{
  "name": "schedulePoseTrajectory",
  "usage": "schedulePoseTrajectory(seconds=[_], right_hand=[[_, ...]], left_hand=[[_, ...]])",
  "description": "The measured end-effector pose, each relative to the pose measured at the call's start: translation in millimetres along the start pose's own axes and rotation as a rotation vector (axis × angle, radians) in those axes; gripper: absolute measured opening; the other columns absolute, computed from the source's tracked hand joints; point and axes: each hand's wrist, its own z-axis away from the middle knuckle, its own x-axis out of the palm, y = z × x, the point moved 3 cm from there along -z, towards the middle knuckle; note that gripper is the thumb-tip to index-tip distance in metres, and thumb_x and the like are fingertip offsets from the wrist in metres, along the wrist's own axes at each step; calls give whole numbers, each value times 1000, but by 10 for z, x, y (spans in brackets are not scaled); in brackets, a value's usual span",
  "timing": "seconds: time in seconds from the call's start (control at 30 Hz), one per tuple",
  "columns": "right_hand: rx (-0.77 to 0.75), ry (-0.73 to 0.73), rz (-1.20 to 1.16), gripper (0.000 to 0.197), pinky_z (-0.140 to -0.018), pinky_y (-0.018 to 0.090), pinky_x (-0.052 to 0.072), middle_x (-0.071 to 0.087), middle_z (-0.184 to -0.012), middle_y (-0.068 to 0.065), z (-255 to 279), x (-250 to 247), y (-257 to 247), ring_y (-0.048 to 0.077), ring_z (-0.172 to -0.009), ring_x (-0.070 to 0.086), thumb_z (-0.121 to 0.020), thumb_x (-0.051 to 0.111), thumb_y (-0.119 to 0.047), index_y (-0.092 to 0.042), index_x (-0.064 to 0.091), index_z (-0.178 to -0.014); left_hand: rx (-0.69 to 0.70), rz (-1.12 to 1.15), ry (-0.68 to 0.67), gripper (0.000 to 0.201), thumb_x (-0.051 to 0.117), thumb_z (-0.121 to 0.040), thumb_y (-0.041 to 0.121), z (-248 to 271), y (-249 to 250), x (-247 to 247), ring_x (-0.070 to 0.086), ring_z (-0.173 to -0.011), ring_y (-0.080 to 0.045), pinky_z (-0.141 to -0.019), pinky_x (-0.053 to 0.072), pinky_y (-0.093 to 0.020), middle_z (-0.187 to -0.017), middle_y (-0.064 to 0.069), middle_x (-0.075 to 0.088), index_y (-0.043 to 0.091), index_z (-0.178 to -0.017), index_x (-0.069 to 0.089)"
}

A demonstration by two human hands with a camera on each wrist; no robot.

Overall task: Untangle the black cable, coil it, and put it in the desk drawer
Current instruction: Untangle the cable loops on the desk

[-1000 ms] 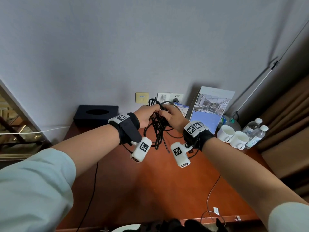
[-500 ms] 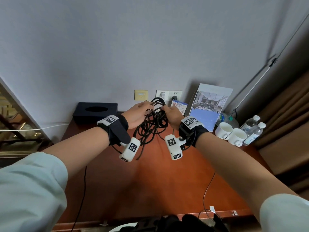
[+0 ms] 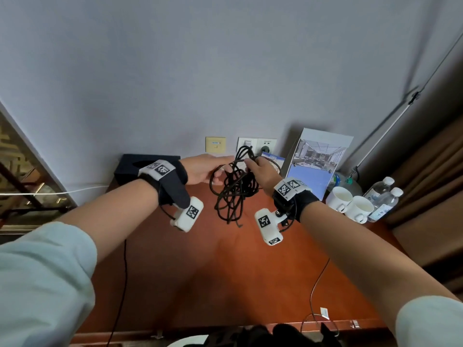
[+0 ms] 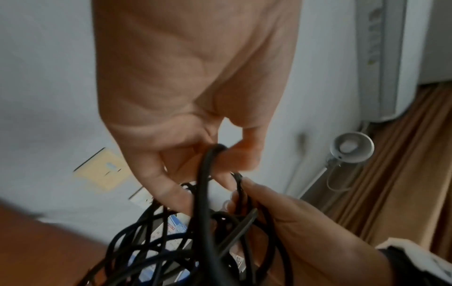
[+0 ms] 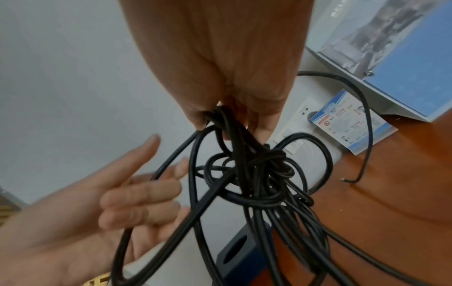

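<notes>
The tangled black cable (image 3: 234, 191) hangs in mid-air above the orange-brown desk (image 3: 225, 271), close to the wall. My right hand (image 3: 260, 171) grips a bunch of its strands at the top (image 5: 232, 120), and the knot (image 5: 257, 174) dangles just below. My left hand (image 3: 210, 169) is to the left of the tangle; thumb and fingers pinch one strand (image 4: 227, 160), which forms a wide loop round the fingers (image 5: 137, 193). A loose cable end (image 5: 352, 181) trails towards the desk. No drawer is in view.
A black tissue box (image 3: 130, 169) stands at the back left. Wall sockets (image 3: 255, 145) are behind the hands. A brochure stand (image 3: 318, 159), two white cups (image 3: 350, 204) and water bottles (image 3: 383, 196) crowd the back right. Thin wires (image 3: 124, 284) cross the desk.
The hands have drawn slightly apart. My left hand has pulled one loop out to the left, and the tangle hangs looser and lower between the hands.
</notes>
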Motion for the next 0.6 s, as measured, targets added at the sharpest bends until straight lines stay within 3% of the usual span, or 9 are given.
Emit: schedulePoseTrajectory(seconds=[0.13, 0.23, 0.27, 0.33, 0.4, 0.43, 0.5, 0.57, 0.6], right_hand=[[44, -42, -71, 37, -64, 29, 49, 59, -66, 2, -9, 49, -14, 18, -61, 59, -98, 49, -36, -10, 57, -72], [148, 16, -200, 41, -88, 50, 52, 64, -67, 5, -134, -64, 153, 26, -73, 63, -93, 53, -42, -12, 62, -68], [189, 76, -263, 40, -88, 50, 54, 64, -65, 6, -142, -132, 207, 26, -70, 64, -94, 54, -40, -9, 62, -69], [255, 199, -419, 37, -56, 31, 59, 61, -48, 3, -68, -257, 233, 16, -47, 63, -97, 53, -30, -3, 55, -72], [313, 333, -538, 30, -36, 24, 49, 56, -44, 5, -44, -334, 337, 13, -34, 57, -98, 54, -21, 0, 52, -77], [312, 379, -589, 30, -37, 26, 49, 54, -47, 7, -58, -344, 395, 14, -33, 55, -98, 54, -19, -1, 49, -74], [307, 363, -497, 34, -54, 34, 54, 53, -64, 10, -106, -324, 481, 19, -46, 58, -97, 53, -29, -5, 49, -73], [292, 261, -279, 40, -69, 40, 53, 54, -74, 10, -160, -270, 521, 26, -66, 57, -91, 51, -47, -10, 51, -76], [262, 231, -138, 42, -68, 39, 49, 51, -71, 10, -165, -257, 496, 27, -65, 53, -92, 49, -48, -10, 49, -72]], left_hand=[[158, -130, 153, 30, 47, -100, 29, -80, 123, 49, 41, -46, -10, -79, 53, -31, -41, 5, 33, 11, -82, 63], [212, 101, 159, 30, 46, -101, 24, -110, 68, 23, 36, -50, -9, -64, 46, -20, -46, 8, 39, 13, -75, 56], [223, 213, 136, 29, 45, -101, 24, -102, 44, -10, 37, -52, -8, -62, 44, -18, -48, 9, 41, 14, -76, 55], [254, 420, 90, 26, 45, -101, 24, -43, 13, -111, 40, -53, -7, -66, 44, -20, -53, 9, 42, 15, -78, 54], [259, 554, 39, 24, 46, -100, 26, 36, -34, -242, 43, -55, -9, -73, 46, -22, -55, 7, 41, 16, -80, 54], [241, 584, 7, 24, 46, -100, 27, 77, -66, -287, 43, -55, -10, -77, 47, -24, -54, 6, 39, 16, -80, 54], [162, 534, -41, 28, 47, -98, 33, 117, -164, -339, 43, -52, -12, -84, 46, -29, -50, 5, 35, 15, -78, 54], [58, 276, -1, 38, 46, -97, 45, 118, -259, -342, 47, -49, -13, -84, 46, -31, -51, 3, 40, 12, -83, 57], [11, 95, 48, 43, 45, -95, 50, 113, -293, -337, 50, -49, -13, -79, 47, -30, -54, 2, 48, 9, -90, 59]])
